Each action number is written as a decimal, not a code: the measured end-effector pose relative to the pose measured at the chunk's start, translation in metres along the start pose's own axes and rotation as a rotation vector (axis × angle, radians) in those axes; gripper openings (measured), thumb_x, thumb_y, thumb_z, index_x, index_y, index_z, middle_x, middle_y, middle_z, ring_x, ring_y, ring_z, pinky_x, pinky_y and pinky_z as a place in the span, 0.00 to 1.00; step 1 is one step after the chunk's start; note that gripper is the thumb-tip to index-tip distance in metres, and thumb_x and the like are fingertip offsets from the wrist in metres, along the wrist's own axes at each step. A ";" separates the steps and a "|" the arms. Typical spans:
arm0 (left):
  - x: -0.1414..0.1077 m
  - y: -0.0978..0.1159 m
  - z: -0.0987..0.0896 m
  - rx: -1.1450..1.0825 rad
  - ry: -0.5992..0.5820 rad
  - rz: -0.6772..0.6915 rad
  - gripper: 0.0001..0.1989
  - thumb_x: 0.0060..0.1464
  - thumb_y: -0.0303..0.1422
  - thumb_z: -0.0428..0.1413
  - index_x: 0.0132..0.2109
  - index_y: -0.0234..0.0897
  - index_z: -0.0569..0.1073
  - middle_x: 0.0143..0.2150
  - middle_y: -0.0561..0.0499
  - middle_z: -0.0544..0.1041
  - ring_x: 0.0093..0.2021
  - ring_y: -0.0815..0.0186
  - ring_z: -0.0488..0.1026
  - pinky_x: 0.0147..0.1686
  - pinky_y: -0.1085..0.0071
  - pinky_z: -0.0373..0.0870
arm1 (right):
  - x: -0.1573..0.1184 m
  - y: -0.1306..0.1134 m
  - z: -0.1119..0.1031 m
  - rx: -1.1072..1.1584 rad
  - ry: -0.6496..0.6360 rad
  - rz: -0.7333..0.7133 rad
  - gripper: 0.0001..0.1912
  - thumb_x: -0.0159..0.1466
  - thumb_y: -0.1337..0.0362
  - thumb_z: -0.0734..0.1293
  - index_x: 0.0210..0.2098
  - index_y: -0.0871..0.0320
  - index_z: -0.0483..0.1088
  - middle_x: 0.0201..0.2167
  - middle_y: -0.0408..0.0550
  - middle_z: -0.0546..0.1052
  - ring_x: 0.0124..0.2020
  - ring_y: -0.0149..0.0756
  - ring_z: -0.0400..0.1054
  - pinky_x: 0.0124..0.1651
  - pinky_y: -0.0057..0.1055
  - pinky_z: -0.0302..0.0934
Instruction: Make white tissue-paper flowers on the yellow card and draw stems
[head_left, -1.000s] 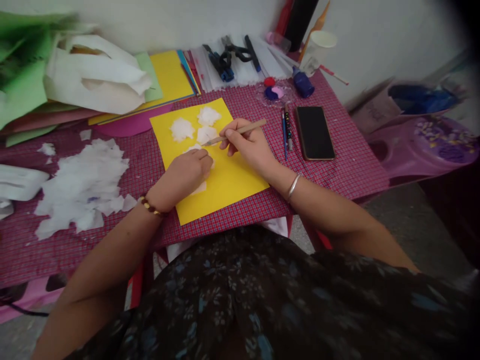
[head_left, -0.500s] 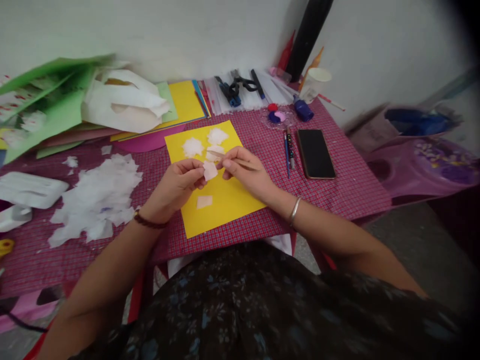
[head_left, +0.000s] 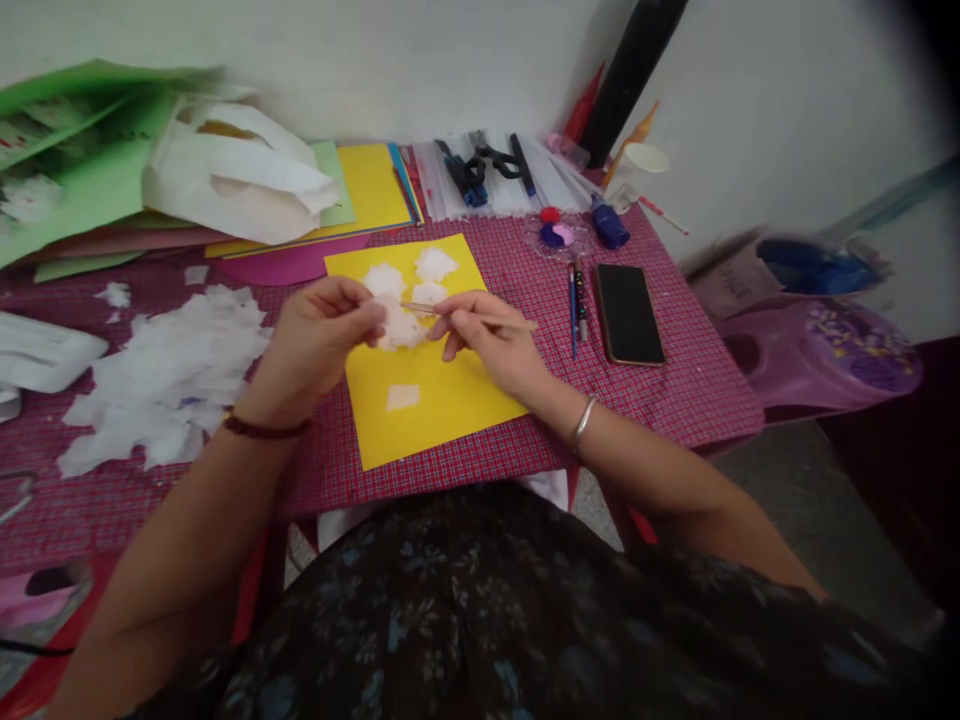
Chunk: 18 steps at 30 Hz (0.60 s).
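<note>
Gripping a stick (head_left: 519,324) with the right grip (head_left: 495,342), closed round it near frame centre, tip aimed left at a white patch (head_left: 401,330). Curling thumb and fingers together with the left grip (head_left: 311,335), at the near-left edge of the same patch; can't tell if pinching a separate piece there, white on white. Wearing a bangle (head_left: 585,425) on right wrist, a brown bracelet (head_left: 266,427) on left.

Under both: yellow sheet (head_left: 446,390), centre frame. On it, above the patch: three white puffs (head_left: 436,264); below: a pale square (head_left: 403,397), lying flat, apart from the rest.

Left of frame: spread heap of white scraps (head_left: 169,375), plus a white device (head_left: 49,352) at the left edge. Upper left: green paper (head_left: 94,140), white paper (head_left: 232,165), yellow card (head_left: 367,185).

Upper centre: pliers (head_left: 495,160) and a black marker (head_left: 523,165). Right of centre: dish (head_left: 555,236) with red, blue and pink blobs, blue bottle (head_left: 610,222) beside it. Just below: two slim pens (head_left: 574,315), then a phone (head_left: 630,315), dark screen up. Near the upper-right corner of the checked surface (head_left: 690,390): cup (head_left: 643,160). Right edge of frame: purple plastic item (head_left: 795,365), partly blurred.
</note>
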<state>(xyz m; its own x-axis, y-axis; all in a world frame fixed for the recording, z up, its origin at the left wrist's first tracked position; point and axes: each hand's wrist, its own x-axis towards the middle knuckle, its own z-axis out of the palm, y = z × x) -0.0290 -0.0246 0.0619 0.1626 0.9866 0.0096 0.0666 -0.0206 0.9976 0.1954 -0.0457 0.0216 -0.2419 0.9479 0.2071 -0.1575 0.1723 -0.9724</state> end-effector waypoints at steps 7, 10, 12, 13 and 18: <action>0.021 -0.011 -0.047 0.166 0.006 -0.098 0.15 0.56 0.32 0.67 0.36 0.40 0.67 0.28 0.58 0.72 0.30 0.72 0.67 0.33 0.68 0.68 | 0.006 0.009 -0.011 -0.148 -0.059 0.042 0.24 0.73 0.41 0.68 0.36 0.56 0.77 0.32 0.45 0.80 0.28 0.28 0.67 0.35 0.30 0.67; 0.024 -0.020 -0.048 0.280 -0.085 -0.119 0.13 0.56 0.35 0.67 0.35 0.39 0.69 0.27 0.56 0.72 0.29 0.71 0.65 0.32 0.69 0.67 | 0.006 0.014 -0.008 -0.202 -0.059 0.085 0.19 0.76 0.48 0.68 0.38 0.56 0.78 0.33 0.45 0.80 0.28 0.28 0.67 0.36 0.29 0.67; 0.024 -0.024 -0.049 0.293 -0.117 -0.124 0.12 0.54 0.35 0.68 0.34 0.38 0.72 0.26 0.55 0.73 0.28 0.71 0.66 0.30 0.70 0.64 | 0.006 0.016 -0.006 -0.220 -0.052 0.095 0.15 0.76 0.52 0.68 0.40 0.55 0.78 0.34 0.44 0.80 0.28 0.28 0.67 0.36 0.29 0.67; 0.025 -0.025 -0.050 0.293 -0.135 -0.126 0.11 0.52 0.34 0.68 0.34 0.38 0.73 0.26 0.55 0.73 0.28 0.71 0.66 0.30 0.70 0.63 | 0.006 0.017 -0.006 -0.223 -0.050 0.093 0.14 0.76 0.53 0.68 0.41 0.55 0.79 0.35 0.44 0.80 0.28 0.27 0.66 0.35 0.28 0.67; 0.028 -0.029 -0.057 0.365 -0.246 -0.114 0.10 0.44 0.38 0.69 0.31 0.40 0.78 0.29 0.51 0.77 0.30 0.67 0.69 0.30 0.70 0.63 | 0.008 0.020 -0.006 -0.217 -0.018 0.078 0.11 0.77 0.57 0.67 0.43 0.56 0.78 0.34 0.43 0.79 0.27 0.26 0.66 0.34 0.27 0.65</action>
<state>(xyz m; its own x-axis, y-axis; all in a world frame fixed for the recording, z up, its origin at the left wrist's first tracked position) -0.0828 0.0128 0.0369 0.3605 0.9190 -0.1597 0.4334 -0.0134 0.9011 0.1964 -0.0329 0.0032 -0.2627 0.9561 0.1300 0.0712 0.1536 -0.9856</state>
